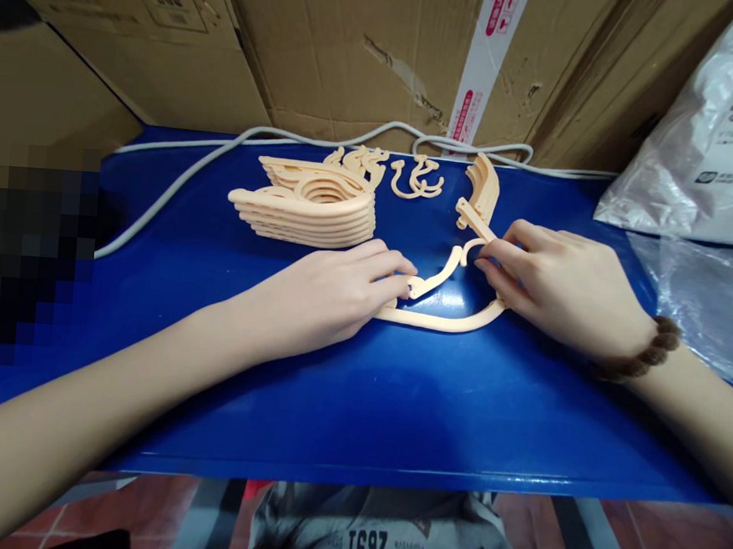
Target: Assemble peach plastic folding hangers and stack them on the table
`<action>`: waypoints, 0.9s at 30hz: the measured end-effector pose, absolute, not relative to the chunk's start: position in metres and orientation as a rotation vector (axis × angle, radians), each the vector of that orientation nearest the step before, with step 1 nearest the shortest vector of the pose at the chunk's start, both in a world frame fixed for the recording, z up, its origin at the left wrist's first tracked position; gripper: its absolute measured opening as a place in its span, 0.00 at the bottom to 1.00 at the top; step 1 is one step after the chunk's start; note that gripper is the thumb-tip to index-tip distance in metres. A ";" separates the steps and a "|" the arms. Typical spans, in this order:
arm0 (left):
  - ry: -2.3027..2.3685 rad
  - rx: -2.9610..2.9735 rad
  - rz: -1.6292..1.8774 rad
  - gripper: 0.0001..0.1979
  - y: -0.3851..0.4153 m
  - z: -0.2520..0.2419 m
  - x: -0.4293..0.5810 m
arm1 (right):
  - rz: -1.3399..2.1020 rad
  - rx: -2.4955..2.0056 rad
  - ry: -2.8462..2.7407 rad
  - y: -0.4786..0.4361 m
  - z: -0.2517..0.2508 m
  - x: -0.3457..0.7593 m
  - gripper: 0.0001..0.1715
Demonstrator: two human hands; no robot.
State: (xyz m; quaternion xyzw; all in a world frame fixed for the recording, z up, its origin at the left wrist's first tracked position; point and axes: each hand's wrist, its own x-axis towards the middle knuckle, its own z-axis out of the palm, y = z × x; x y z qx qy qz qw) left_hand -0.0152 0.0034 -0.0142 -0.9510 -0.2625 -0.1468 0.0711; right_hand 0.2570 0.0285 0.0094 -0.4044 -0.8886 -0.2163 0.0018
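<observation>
My left hand (340,288) is closed, with thumb and fingertips pinching the end of a cream plastic curved hanger arm (440,276). Under those fingers runs a longer curved hanger bar (444,323), lying on the blue table; its far end passes beneath my right hand (558,275). That hand is also closed, its fingertips on a small hanger hook (469,250). A straight strip (474,220) reaches up-left from the same fingertips; whether it is gripped too, I cannot tell. Just behind stand several stacked curved arms (484,186).
A stack of cream hangers (308,212) sits left of centre. Loose hooks (417,179) and small pieces (362,164) lie behind it. A white cable (225,149) crosses the table's back, against cardboard boxes (357,56). A plastic mailing bag (695,147) stands at the right.
</observation>
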 end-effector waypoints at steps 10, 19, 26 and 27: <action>-0.827 -2.954 -0.480 0.12 0.001 -0.011 -0.013 | -0.724 -1.290 -2.741 0.029 0.006 0.258 0.23; -0.804 -2.982 -0.457 0.11 0.001 -0.012 -0.013 | -0.729 -1.289 -2.748 0.030 0.005 0.258 0.24; -0.785 -3.017 -0.462 0.11 0.000 -0.012 -0.013 | -0.706 -1.273 -2.761 0.029 0.005 0.257 0.24; -0.783 -3.015 -0.466 0.11 0.000 -0.012 -0.013 | -0.693 -1.267 -2.772 0.029 0.005 0.257 0.24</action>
